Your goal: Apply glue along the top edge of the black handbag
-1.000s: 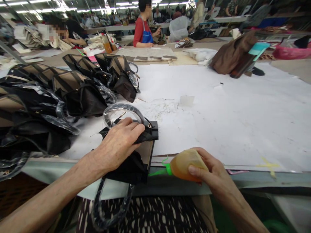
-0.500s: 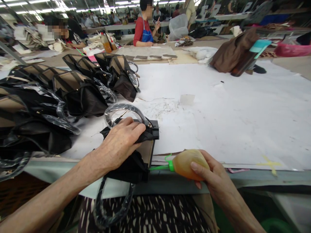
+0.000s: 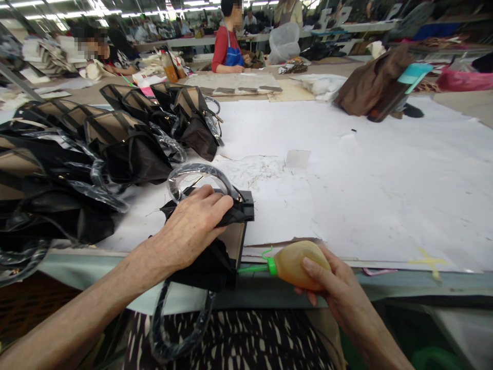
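Observation:
A black handbag [image 3: 215, 262] with plastic-wrapped handles lies at the near edge of the paper-covered table [image 3: 365, 169]. My left hand [image 3: 192, 228] presses down flat on top of it, fingers together over the folded flap. My right hand [image 3: 327, 288] grips an amber squeeze bottle [image 3: 295, 262] with a green nozzle. The nozzle tip points left and touches the bag's right edge near its tan lining.
Several black handbags [image 3: 115, 144] with wrapped handles lie in rows on the left. A brown bag [image 3: 370, 82] rests at the far right. Other people work at tables behind, one in a red top with a blue apron [image 3: 227, 46].
My right hand has brought the bottle slightly left and up, so the green nozzle now reaches the bag's edge. My left hand has stayed on the bag.

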Available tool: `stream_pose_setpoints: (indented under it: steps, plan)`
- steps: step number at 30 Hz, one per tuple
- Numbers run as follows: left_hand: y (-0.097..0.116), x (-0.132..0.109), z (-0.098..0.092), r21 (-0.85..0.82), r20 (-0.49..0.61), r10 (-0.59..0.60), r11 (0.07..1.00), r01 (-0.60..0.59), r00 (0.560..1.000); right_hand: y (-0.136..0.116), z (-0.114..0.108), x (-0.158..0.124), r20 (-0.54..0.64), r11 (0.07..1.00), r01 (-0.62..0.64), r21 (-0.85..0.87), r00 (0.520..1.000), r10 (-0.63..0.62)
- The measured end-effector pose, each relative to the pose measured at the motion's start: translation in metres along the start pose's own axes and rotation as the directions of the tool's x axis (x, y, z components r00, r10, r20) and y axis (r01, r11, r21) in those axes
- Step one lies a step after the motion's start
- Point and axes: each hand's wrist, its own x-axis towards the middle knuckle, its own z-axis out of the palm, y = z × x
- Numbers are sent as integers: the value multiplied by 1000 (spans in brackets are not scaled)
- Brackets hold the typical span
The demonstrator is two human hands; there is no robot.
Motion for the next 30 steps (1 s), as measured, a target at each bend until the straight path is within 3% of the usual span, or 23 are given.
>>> stream_pose_setpoints:
  steps: [7, 10, 14, 25, 30]
  plan:
    - [0, 1, 0, -15, 9, 0, 1000, 0, 1000, 9, -2, -4, 11, 993, -69, 91, 998, 69]
    - [1, 1, 0, -14, 20, -9, 1000, 9, 1000, 10, -5, -7, 21, 997, -30, 72, 999, 29]
    - [1, 1, -1, -3, 16, -21, 1000, 21, 1000, 8, -8, -9, -49, 996, -1, 84, 999, 5]
    - [1, 1, -1, -3, 12, -5, 1000, 5, 1000, 9, 2, -9, -23, 999, 32, -5, 999, -32]
    - [1, 2, -1, 2, 14, -19, 1000, 19, 1000, -1, 12, -22, -25, 997, -19, -70, 1000, 18]
